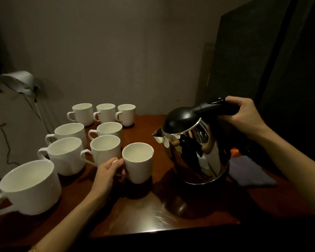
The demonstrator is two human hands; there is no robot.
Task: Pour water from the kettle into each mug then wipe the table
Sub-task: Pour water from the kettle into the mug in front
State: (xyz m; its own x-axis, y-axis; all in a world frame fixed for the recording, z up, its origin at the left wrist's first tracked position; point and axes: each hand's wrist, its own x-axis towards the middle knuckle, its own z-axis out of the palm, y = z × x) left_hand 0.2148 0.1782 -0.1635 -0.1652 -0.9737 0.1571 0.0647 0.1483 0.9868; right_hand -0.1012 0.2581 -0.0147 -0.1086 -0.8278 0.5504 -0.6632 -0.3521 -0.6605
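A shiny steel kettle [195,151] with a black lid hangs just above the dark wooden table [153,215], tilted a little, its spout towards the left. My right hand [244,115] grips its black handle. A white mug [138,162] stands in front of the spout, and my left hand [109,171] pinches its handle. No water stream shows. Several more white mugs [104,148] stand in rows to the left and back. A blue-grey cloth [251,171] lies behind the kettle on the right.
A large white mug [31,186] sits at the near left. A desk lamp [22,82] with a cable leans at the far left. A dark panel [262,60] stands at the back right. The table's front edge runs close to me.
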